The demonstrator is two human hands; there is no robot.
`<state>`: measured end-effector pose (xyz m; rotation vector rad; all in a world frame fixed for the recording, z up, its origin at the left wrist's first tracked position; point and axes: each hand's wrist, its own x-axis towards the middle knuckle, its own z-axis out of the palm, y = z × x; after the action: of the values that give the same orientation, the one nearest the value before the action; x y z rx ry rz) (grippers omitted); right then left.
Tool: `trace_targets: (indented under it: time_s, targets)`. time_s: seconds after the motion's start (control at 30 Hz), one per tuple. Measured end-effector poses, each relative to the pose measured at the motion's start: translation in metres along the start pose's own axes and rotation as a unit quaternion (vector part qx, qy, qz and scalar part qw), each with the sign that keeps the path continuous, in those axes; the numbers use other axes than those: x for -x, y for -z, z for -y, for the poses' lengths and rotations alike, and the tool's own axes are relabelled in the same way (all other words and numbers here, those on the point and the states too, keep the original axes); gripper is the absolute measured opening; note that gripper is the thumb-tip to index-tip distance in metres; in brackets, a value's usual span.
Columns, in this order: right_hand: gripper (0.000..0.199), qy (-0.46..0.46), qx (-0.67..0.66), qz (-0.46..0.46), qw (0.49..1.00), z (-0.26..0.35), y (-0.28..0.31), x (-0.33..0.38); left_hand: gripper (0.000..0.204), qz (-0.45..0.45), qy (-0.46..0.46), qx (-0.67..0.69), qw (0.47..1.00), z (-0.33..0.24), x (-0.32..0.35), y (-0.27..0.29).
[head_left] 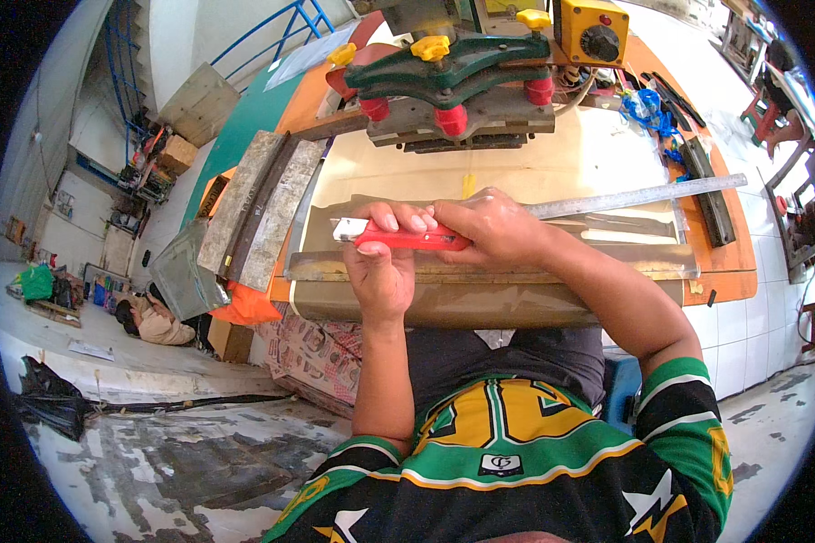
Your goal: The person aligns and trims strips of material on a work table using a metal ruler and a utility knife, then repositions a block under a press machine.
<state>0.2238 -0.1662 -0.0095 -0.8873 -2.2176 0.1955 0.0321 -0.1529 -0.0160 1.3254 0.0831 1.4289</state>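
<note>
A red utility knife [421, 239] with a whitish front end lies level between my two hands, above the near part of the work table. My left hand [382, 271] is closed round its front half, thumb below and fingers over the top. My right hand [493, 224] wraps the rear end, with its fingers close to those of the left. The left fingers partly cover the knife, and whether any blade is out cannot be made out. Just beyond the right wrist, a long steel ruler [643, 195] lies slantwise across a cream sheet [598, 140] and brownish clear film [516, 303].
A green press with red feet and yellow knobs [448, 77] stands at the far side, beside a yellow control box [591, 34]. Metal bars [255, 213] lie at the left, a dark bar [708, 190] at the right. Blue plastic [647, 110] sits near the right edge.
</note>
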Motion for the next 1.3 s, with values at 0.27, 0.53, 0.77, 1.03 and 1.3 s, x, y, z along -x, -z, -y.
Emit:
trace_targets:
  time_s: [0.27, 0.53, 0.77, 1.03, 1.3]
  targets:
    - [0.041, 0.024, -0.020, -0.027, 0.999, 0.001, -0.006, 0.000, 0.048, -0.001, 0.016, 0.002, 1.000, -0.005, 0.000, -0.004]
    - [0.040, 0.008, -0.005, -0.014, 1.000, 0.001, -0.008, 0.001, 0.046, -0.021, 0.041, 0.023, 0.999, -0.006, 0.003, -0.004]
    - [0.041, 0.000, -0.013, -0.012, 1.000, 0.004, 0.002, -0.002, 0.048, -0.034, 0.055, 0.057, 0.996, -0.001, 0.009, 0.010]
    - [0.045, -0.023, 0.012, -0.018, 0.999, 0.006, 0.006, -0.002, 0.060, -0.075, 0.080, 0.038, 0.993, 0.007, 0.011, 0.014]
    - [0.048, -0.066, -0.007, -0.042, 0.997, 0.009, 0.005, -0.002, 0.062, -0.112, 0.084, 0.014, 0.990, 0.008, 0.013, 0.017]
